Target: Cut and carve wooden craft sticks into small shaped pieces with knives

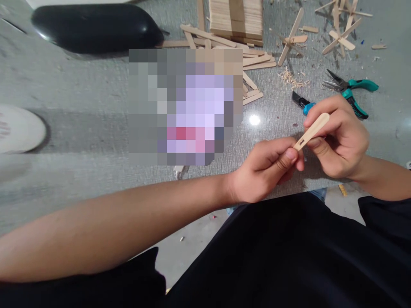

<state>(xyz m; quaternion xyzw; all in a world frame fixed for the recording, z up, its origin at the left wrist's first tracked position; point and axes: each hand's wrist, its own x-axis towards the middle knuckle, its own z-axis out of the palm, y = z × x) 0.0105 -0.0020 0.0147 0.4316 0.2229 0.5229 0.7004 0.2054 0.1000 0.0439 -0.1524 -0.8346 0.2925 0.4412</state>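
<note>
dark clothing (282, 256) borders a grey table (90, 90) (stick (313, 130) above).

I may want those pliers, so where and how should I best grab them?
Probably around both teal handles, coming from the right with your right hand: the pliers lie with their open, pointed jaws directed left and away from you, while the handles splay apart toward the right.

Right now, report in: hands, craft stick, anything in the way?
Left hand pinching craft stick at its dark-marked end. Right hand curled close by, grip unclear. Nearest clutter: blue-and-black knife, partly hidden by right hand; needle-nose pliers just beyond.
</note>
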